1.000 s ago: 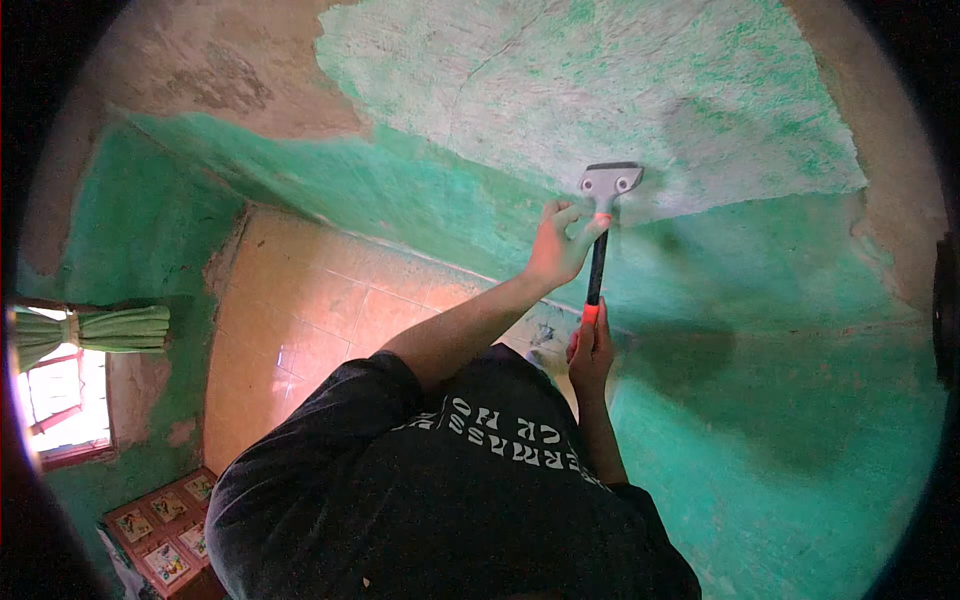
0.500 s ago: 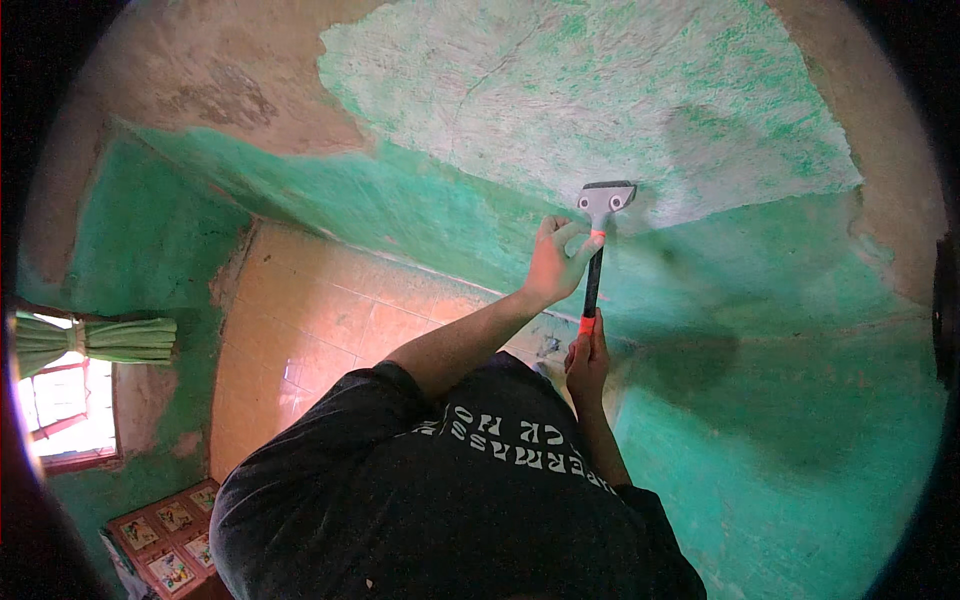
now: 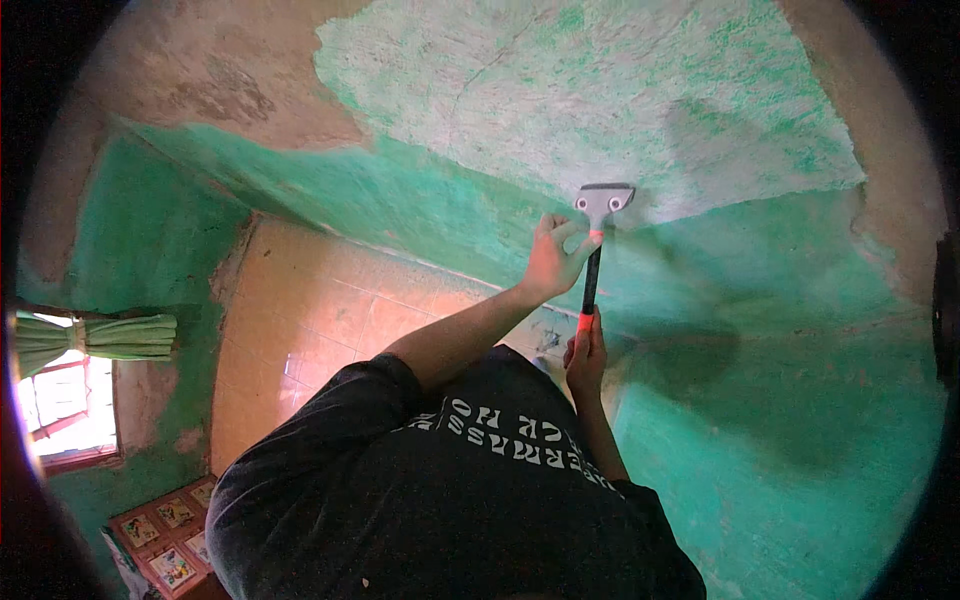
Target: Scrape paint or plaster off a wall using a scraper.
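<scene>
A long-handled scraper point(image 3: 592, 270) with a wide grey head, black shaft and orange-red parts stands against the wall. Its blade edge meets the lower part of a bare whitish patch point(image 3: 590, 90), close to the border with green paint. My left hand point(image 3: 556, 262) is closed at the orange neck just below the head, thumb lying on it and fingers bent. Lower down, my right hand point(image 3: 586, 360) wraps round the red end of the handle. Whether the blade presses into the surface I cannot tell.
Green painted wall point(image 3: 780, 430) surrounds the patch on the right and below. Orange floor tiles point(image 3: 330, 310) lie to the left. At the far left are a window point(image 3: 75, 405), a green curtain point(image 3: 130, 338) and a reddish-brown piece of furniture point(image 3: 165, 535) with picture panels.
The scraper and both hands hold almost the same place, with the handle's lower end a touch further left. My torso has shifted slightly left.
</scene>
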A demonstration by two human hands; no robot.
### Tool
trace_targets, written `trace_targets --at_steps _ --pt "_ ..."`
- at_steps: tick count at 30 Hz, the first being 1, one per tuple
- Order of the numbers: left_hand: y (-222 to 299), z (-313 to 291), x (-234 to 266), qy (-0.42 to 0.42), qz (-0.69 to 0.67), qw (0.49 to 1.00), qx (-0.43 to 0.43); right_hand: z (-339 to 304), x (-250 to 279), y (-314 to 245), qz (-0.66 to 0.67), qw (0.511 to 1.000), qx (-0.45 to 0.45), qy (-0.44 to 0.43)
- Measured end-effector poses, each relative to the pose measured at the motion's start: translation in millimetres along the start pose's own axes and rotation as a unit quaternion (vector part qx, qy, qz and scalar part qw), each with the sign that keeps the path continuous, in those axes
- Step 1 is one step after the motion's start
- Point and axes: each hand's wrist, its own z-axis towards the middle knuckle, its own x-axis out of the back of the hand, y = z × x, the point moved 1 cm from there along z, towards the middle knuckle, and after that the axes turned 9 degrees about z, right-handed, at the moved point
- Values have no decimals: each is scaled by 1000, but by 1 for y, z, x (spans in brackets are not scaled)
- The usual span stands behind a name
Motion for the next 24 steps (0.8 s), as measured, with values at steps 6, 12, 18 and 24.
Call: trace_targets --at_steps 6,12,18,24 --pt "18 16 10 -8 7 1000 -20 7 -7 -18 33 999 17 -7" --pt "-2 1 -6 0 15 1000 7 2 -3 0 24 1000 -1 -1" --pt "-4 -3 -4 -9 13 1000 18 -1 3 -2 -6 1000 -5 5" --pt "9 16 -1 1 -1 1000 -1 7 -4 -10 12 1000 21 10"
